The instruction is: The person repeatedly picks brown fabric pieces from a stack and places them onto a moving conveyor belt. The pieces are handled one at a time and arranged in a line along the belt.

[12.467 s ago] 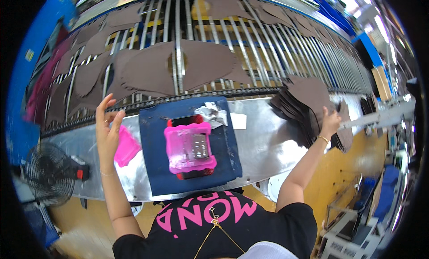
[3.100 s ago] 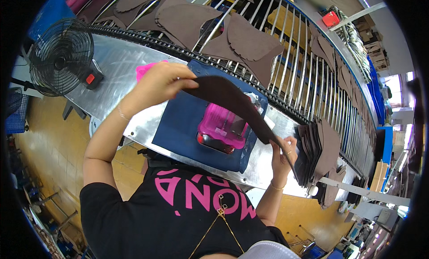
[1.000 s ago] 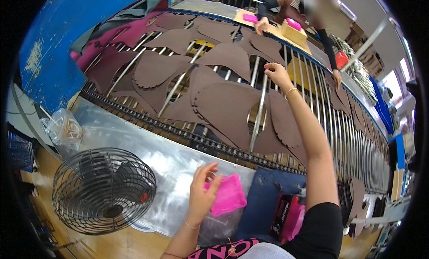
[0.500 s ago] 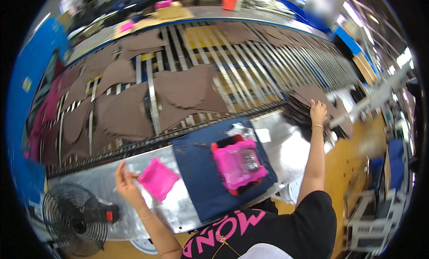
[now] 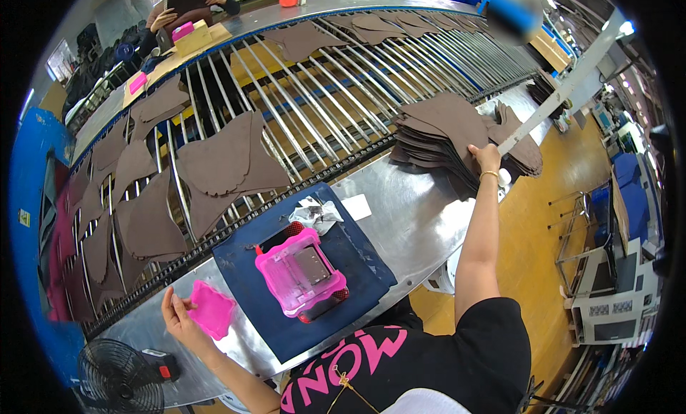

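My left hand (image 5: 183, 321) is by the table's left part, its thumb and fingers pinching the edge of a flat pink wavy-edged pad (image 5: 212, 310). At the right, my right hand (image 5: 487, 157) grips the near edge of a stack of brown cut leather-like pieces (image 5: 436, 125), fingertips on the upper layers. Between my hands, a pink scalloped-rim tray (image 5: 289, 271) with a clear, shiny inside sits on a dark blue mat (image 5: 243, 317). Under the tray shows part of a red and black holder.
Beyond the metal table (image 5: 407, 221) runs a slatted conveyor (image 5: 286, 121) carrying brown pieces (image 5: 229, 157). A black fan (image 5: 121, 378) stands at the near left. Crumpled white paper (image 5: 314, 212) lies behind the tray. A grey bar (image 5: 564, 89) slants over the right stack. Another person's hands (image 5: 163, 19) show at the far left.
The view has swung to the right. My right hand has moved from atop the stack to its near edge. My left hand stays with the pink pad.
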Demonstrator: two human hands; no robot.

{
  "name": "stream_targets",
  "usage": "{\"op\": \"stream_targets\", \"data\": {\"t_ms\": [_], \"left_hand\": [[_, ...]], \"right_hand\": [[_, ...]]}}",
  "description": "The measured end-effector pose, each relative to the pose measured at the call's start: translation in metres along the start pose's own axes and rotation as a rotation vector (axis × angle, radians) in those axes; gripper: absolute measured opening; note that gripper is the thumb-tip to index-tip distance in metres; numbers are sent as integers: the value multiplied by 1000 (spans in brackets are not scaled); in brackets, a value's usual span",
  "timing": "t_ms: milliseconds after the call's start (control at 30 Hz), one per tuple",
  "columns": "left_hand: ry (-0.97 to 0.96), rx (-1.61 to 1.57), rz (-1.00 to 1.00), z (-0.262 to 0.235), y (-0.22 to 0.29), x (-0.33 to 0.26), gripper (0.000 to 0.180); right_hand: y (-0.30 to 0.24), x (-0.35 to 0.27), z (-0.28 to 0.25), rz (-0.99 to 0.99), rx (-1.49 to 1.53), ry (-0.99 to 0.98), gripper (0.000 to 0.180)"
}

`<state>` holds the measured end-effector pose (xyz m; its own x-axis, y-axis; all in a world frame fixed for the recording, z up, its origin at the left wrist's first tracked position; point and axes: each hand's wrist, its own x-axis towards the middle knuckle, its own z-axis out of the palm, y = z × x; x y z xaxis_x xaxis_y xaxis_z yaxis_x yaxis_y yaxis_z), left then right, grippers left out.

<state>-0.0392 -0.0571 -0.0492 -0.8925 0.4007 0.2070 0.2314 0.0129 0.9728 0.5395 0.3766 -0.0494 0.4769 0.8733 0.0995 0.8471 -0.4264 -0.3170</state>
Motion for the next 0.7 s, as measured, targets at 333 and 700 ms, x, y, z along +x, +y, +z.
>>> {"op": "stream_targets", "data": {"t_ms": [333,700], "left_hand": [[-112,-32,26,40,35,2,20],[-317,-40,153,90,75,-1,36]], "right_hand": [[-12,-26,3,-422,98,175,41],[-192,-230,-117,-709,1015,-423,37]]}}
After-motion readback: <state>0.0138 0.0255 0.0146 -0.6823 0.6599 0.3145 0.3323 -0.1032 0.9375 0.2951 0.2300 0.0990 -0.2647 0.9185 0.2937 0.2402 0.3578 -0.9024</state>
